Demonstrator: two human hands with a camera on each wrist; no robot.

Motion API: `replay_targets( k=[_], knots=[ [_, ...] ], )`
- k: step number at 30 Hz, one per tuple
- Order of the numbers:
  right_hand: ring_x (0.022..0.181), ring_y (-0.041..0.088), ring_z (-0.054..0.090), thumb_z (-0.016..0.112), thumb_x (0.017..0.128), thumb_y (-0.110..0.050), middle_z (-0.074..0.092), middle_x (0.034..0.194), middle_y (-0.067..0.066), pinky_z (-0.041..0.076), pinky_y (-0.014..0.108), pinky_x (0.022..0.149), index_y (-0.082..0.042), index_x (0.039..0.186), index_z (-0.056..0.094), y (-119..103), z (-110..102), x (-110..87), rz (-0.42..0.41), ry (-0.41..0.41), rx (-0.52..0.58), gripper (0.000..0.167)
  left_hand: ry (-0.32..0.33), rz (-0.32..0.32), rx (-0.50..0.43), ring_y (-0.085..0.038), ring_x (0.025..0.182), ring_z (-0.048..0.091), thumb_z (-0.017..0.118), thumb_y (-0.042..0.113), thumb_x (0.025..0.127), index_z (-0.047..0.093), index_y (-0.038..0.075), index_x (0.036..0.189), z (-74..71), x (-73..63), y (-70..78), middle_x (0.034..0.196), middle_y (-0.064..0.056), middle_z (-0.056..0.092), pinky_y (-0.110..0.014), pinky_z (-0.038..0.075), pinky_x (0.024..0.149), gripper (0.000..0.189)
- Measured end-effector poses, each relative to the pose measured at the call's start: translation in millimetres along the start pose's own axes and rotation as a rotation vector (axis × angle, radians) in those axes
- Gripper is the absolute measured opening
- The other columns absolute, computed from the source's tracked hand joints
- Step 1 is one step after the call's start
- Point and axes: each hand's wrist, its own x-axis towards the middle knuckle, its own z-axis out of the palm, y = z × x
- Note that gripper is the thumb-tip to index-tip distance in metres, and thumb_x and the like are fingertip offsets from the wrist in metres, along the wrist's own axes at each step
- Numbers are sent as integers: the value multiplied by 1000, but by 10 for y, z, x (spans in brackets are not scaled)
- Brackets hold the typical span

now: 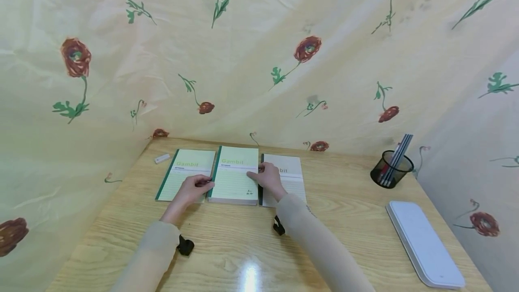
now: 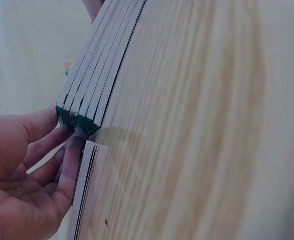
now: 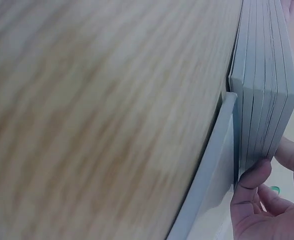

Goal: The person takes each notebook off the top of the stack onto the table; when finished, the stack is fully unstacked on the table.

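A stack of several notebooks [image 1: 235,175], pale green covers and green spines, lies in the middle between two lower piles. My left hand [image 1: 196,187] holds its spine side, thumb at the top edge and fingers lower against the spines [image 2: 79,117]. On the opposite side my right hand [image 1: 268,177] grips the page edges [image 3: 261,115], with the thumb over the top cover. Under the left hand lies a green notebook [image 1: 178,184]. Beneath the right hand is a grey-white notebook with a dark spine [image 1: 293,177], partly hidden by the hand and sleeve.
A small white eraser-like block [image 1: 162,158] sits at the back left. To the right stand a black mesh pen holder [image 1: 381,177] with several pencils and a long white case [image 1: 425,242]. A flowered cloth [image 1: 251,57] hangs behind the wooden table [image 1: 227,242].
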Motion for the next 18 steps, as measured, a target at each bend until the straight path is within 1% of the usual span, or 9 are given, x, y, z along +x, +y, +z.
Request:
replay_targets(
  k=[3,6,9,13,15,18],
  knots=[
    [62,15,45,79,87,-26,54,74,3,35,27,54,1,98,65,19,16,14,-12,2,4,33,1,-1,-3,-24,95,59,67,17,97,67,-5,120,-1,-1,-10,108,-14,67,-39,49,84,32],
    [58,14,42,79,87,-25,50,69,1,33,27,52,-2,87,62,25,21,16,-21,3,2,29,0,-4,-9,-24,95,59,67,17,97,67,-5,120,-1,-2,-14,108,-13,68,-38,49,84,31],
    [57,14,41,79,87,-24,49,67,1,32,27,52,-3,82,60,25,19,13,-21,4,-2,29,-5,-6,-15,-24,95,59,67,18,97,67,-5,119,-3,-6,-6,108,-13,68,-38,49,84,32],
    [58,14,42,80,87,-24,50,68,1,34,27,52,-3,85,62,17,8,12,-11,4,-3,27,-6,-4,-17,-23,95,59,67,18,97,67,-4,120,-8,-3,0,109,-13,68,-38,48,85,32],
    [60,15,44,79,87,-23,53,71,2,36,27,54,-1,89,65,8,-6,7,-7,4,-2,27,-4,-5,-18,-23,95,59,67,17,97,67,-4,120,-11,2,2,110,-13,68,-38,48,85,31],
    [67,16,49,79,88,-23,58,78,5,40,27,59,3,100,67,-10,-32,-15,-2,5,2,31,-4,-8,-14,-23,95,58,67,16,97,67,-3,121,-12,5,2,110,-13,68,-37,47,85,31]
  ],
)
